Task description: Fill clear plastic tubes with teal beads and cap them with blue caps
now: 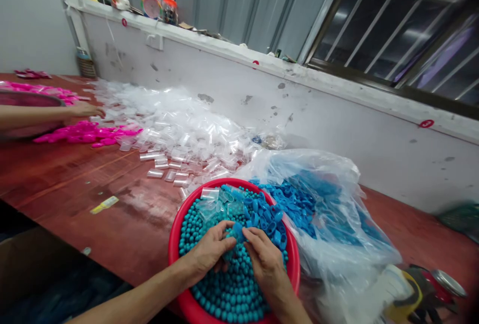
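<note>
Over a red basin (173, 244) full of teal beads (224, 304), my two hands meet around a small blue plastic piece (237, 232). My left hand (211, 249) pinches it from the left, along with what looks like a clear piece partly hidden by the fingers. The fingertips of my right hand (266, 259) close on its right side. Inside the basin, clear plastic sleeves (211, 209) lie on the beads at the back, and blue plastic pieces (267, 217) are heaped at the right.
A clear bag (333, 164) spills more blue pieces (295, 199) right of the basin. Clear sleeves (179, 129) are piled along the wall. At left, another person's hand (84, 109) reaches over pink pieces (86, 133). A red-and-silver object (447, 284) stands at the right.
</note>
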Available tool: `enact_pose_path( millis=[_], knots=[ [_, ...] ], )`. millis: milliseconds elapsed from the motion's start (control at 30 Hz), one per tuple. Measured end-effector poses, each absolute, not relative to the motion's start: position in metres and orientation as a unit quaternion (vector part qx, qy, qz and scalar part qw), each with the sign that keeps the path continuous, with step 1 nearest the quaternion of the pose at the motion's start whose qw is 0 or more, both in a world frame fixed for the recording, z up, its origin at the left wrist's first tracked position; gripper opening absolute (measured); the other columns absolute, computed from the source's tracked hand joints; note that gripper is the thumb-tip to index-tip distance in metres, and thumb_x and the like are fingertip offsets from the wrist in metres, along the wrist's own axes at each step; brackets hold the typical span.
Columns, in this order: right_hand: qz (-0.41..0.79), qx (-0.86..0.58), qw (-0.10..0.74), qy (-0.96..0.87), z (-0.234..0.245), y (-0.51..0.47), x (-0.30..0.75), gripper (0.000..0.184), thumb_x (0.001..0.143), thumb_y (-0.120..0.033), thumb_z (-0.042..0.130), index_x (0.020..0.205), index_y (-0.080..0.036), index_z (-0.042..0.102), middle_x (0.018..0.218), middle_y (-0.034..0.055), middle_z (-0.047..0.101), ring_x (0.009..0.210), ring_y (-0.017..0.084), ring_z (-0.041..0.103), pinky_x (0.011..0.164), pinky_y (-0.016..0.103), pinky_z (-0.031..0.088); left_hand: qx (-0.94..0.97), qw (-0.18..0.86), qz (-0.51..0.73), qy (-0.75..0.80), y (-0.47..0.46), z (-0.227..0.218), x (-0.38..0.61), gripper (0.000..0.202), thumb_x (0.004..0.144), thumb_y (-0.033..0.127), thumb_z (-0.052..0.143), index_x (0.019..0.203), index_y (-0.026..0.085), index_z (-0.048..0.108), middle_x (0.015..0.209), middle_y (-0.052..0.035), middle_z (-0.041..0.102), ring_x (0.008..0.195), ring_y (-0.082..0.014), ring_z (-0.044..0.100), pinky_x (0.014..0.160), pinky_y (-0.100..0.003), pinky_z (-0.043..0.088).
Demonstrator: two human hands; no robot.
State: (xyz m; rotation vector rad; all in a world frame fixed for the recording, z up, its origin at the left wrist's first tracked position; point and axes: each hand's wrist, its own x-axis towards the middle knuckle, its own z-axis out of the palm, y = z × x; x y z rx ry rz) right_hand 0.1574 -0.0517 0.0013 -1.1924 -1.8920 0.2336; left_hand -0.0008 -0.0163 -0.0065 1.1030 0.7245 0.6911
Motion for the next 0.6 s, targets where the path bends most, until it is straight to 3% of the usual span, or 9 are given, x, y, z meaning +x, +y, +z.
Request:
enact_pose_path(
  millis=[300,600],
  knots=[
    [0.256,-0.501,0.468,-0.682,0.0054,-0.0511,0.1599,0.018,0.078,-0.019,0.054,0.089,-0.023,0.068,0.086,0.0034,0.066,0.080,0.016,0.062,0.072,0.026,0.051,0.532,0.706,0.295,0.363,-0.0199,-0.0003,0.0014,0.050,0.072,0.026,0.050,0.120,0.017,0.036,0.068,0.0042,0.051,0.033,-0.0019,0.040,0.030,-0.014,0.028],
    [0.184,-0.568,0.478,-0.644,0.0073,-0.0494,0.1575,0.020,0.080,-0.021,0.050,0.093,-0.020,0.065,0.092,0.0053,0.066,0.085,0.019,0.061,0.077,0.031,0.050,0.547,0.710,0.291,0.336,-0.0175,-0.0051,0.0044,0.048,0.073,0.028,0.051,0.118,0.016,0.043,0.068,0.0046,0.050,0.036,-0.0010,0.035,0.034,-0.014,0.031]
  ],
)
